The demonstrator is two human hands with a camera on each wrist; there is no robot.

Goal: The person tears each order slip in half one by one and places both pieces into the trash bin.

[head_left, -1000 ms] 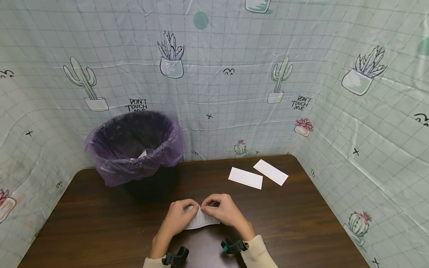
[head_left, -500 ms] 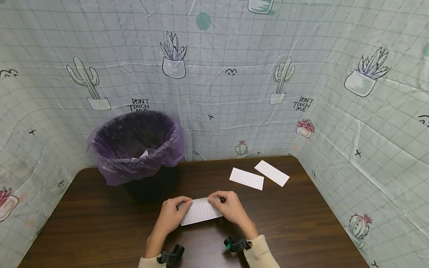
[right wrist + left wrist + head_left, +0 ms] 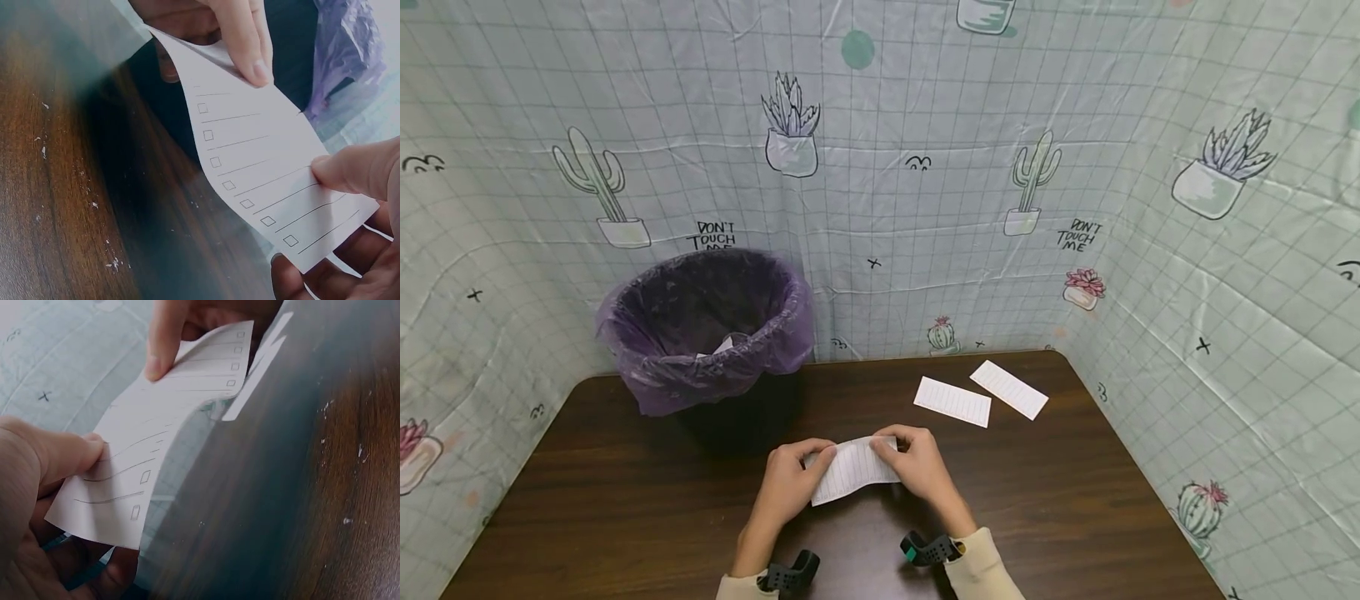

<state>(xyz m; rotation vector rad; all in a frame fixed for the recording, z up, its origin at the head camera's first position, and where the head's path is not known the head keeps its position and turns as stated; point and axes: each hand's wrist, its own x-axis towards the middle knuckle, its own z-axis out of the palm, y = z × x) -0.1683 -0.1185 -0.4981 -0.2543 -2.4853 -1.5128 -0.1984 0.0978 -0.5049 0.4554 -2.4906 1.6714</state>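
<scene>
A white checklist slip with ruled lines and small boxes is held above the table by both hands. My left hand pinches one end, thumb on the printed face and fingers behind it. At the opposite end, my right hand grips it the same way. The paper bows in a wave between the two thumbs, as the slip shows in the right wrist view. In the left wrist view the box column on the slip runs along its lower edge. A small nick shows in its far edge in the right wrist view.
Two more slips, one nearer and one farther, lie at the back right of the brown table. A bin with a purple liner stands at the back left, paper scraps inside. Tiny white bits dot the tabletop.
One second ago both hands pinched the slip's top edge close together at its middle. They have moved apart to its ends, and the slip now curves more than half a second ago.
</scene>
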